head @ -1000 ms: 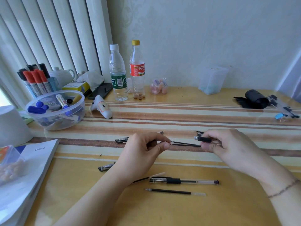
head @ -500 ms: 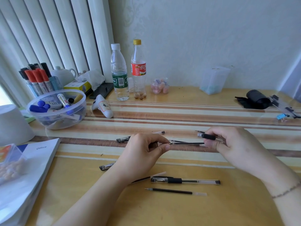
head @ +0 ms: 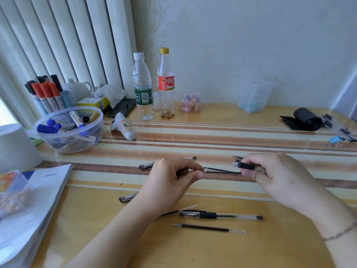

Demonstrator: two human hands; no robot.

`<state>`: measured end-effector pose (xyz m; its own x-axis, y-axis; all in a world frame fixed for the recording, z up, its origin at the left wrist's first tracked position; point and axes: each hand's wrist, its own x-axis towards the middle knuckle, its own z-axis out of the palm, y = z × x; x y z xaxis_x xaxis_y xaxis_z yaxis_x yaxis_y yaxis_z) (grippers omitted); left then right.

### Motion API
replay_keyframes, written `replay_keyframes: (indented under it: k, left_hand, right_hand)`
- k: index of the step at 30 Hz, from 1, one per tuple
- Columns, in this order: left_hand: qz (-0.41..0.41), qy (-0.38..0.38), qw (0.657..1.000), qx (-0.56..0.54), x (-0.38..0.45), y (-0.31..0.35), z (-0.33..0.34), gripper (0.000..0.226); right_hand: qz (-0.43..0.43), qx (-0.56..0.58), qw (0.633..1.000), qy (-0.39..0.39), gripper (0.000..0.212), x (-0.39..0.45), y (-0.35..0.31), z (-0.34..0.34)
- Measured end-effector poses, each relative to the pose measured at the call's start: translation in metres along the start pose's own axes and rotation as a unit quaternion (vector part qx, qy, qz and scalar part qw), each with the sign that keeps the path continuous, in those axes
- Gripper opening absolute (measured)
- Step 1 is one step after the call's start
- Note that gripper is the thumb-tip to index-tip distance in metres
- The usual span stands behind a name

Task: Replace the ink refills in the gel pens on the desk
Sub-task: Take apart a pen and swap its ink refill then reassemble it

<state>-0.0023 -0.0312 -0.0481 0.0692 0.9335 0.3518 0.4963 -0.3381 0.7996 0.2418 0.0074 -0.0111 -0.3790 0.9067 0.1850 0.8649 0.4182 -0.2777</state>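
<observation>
Nearby, a capped pen and loose refill lie beneath both hands.

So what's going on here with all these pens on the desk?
A person is swapping ink refills in gel pens. The left hand pinches one end of a thin black refill, while the right hand holds a pen barrel with a black grip. The refill's other end reaches the right hand, beside the barrel's open end rather than inside it. Nearer the person, an assembled pen and a loose refill lie on the desk.
</observation>
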Motion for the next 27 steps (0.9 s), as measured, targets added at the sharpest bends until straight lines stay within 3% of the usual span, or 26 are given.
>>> replay_keyframes:
  k: [8, 11, 17, 21, 24, 27]
  left_hand:
    - [0.004, -0.018, 0.998, 0.054, -0.001, 0.0, 0.0, 0.009]
    - [0.015, -0.029, 0.998, 0.062, -0.002, 0.002, -0.001, 0.012]
    - [0.072, -0.033, 0.978, 0.194, -0.004, -0.001, -0.004, 0.017]
    - [0.066, -0.022, 0.974, 0.217, -0.004, -0.002, -0.006, 0.022]
    - [0.047, 0.013, 0.976, 0.211, 0.001, -0.006, -0.011, 0.021]
    - [0.032, 0.048, 0.978, 0.198, 0.004, -0.01, -0.018, 0.02]
  right_hand:
    - [-0.021, 0.038, 0.999, 0.016, 0.012, 0.0, 0.0, 0.006]
    - [-0.015, 0.111, 0.994, 0.013, 0.007, 0.001, 0.0, 0.006]
    - [-0.041, 0.168, 0.985, 0.006, 0.009, -0.002, -0.009, 0.005]
    - [-0.037, 0.173, 0.984, 0.0, 0.004, -0.001, -0.008, 0.004]
    - [-0.011, 0.194, 0.98, 0.051, 0.026, 0.0, -0.002, -0.003]
    - [0.006, 0.1, 0.991, 0.094, 0.036, 0.0, 0.005, -0.003]
